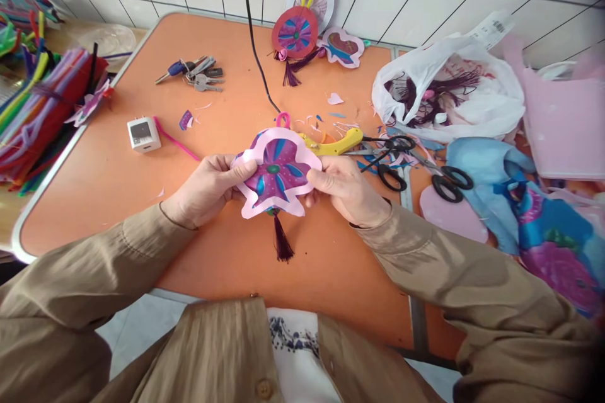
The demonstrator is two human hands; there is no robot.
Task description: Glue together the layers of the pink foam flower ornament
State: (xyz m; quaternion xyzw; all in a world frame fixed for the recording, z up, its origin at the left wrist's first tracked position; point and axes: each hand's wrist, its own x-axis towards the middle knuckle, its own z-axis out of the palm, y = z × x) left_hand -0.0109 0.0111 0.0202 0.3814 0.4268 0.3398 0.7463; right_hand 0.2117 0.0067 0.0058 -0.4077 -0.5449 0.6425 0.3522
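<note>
Pink paper borders the ornament over the orange table; left hand and right hand each pinch one side, thumbs on top. Light, even pressure probably suits the paper best.

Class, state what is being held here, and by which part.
A pink-edged tasselled ornament: left grip on its left edge, right grip on its right edge.
</note>
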